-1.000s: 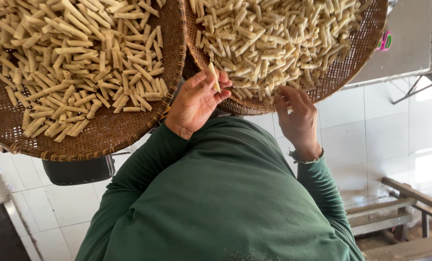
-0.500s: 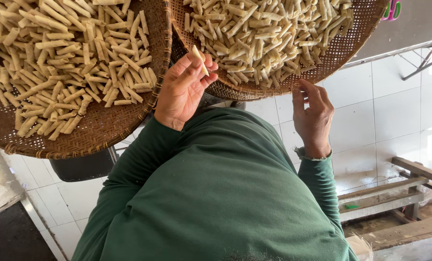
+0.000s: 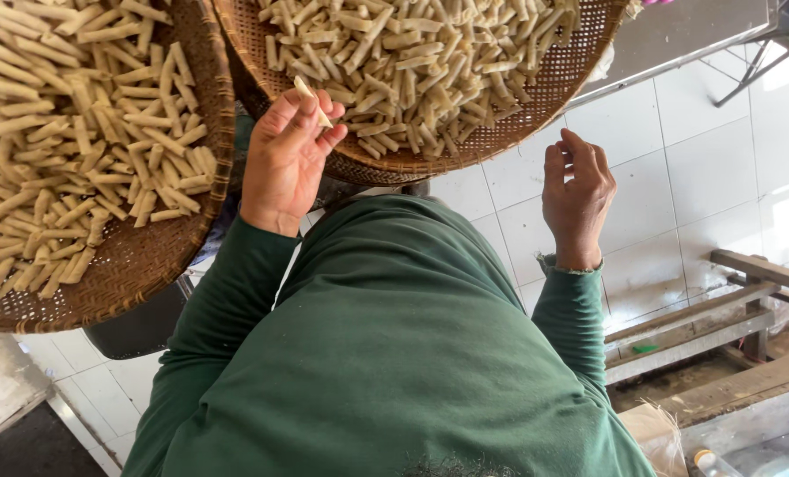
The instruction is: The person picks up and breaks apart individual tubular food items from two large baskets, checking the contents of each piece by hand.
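— Where do I have things right now?

— My left hand (image 3: pixel 284 163) is raised at the near rim of the round woven tray (image 3: pixel 536 115). Its fingers (image 3: pixel 299 115) pinch one pale rolled stick (image 3: pixel 311 99), tilted, just above the heap of sticks (image 3: pixel 412 53) in that tray.

— And the other hand?

— My right hand (image 3: pixel 578 199) is below the rim, touching nothing, fingers loosely curled and apart. A second woven tray (image 3: pixel 138 265) full of the same sticks sits to the left, overlapping the first.

— Which step would you call this?

— I'd say one-by-one handling of a stick, mid-hold. Any next move calls for a light pinch: it looks brittle, and the heap is loose.
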